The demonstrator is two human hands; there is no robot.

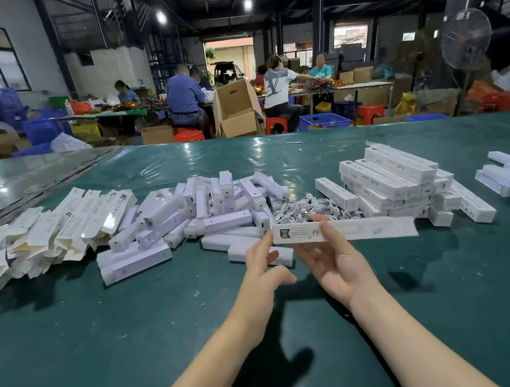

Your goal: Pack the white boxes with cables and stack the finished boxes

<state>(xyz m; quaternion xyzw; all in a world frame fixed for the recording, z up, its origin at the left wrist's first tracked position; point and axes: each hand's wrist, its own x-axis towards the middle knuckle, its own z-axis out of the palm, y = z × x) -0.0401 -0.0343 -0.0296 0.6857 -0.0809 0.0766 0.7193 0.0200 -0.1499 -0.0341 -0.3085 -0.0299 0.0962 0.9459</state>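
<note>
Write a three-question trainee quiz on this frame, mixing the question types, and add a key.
1. True or false: the white box in hand lies flat on the green table.
2. Where is the cable pile? A, at the table's near edge; B, between the loose box heap and the neat stack; C, at the table's far left end.
3. Which hand grips the box, and what does the other hand do?
Key: 1, false: it is held above the table. 2, B. 3, the right hand grips it; the left hand touches its left end with its fingertips.
</note>
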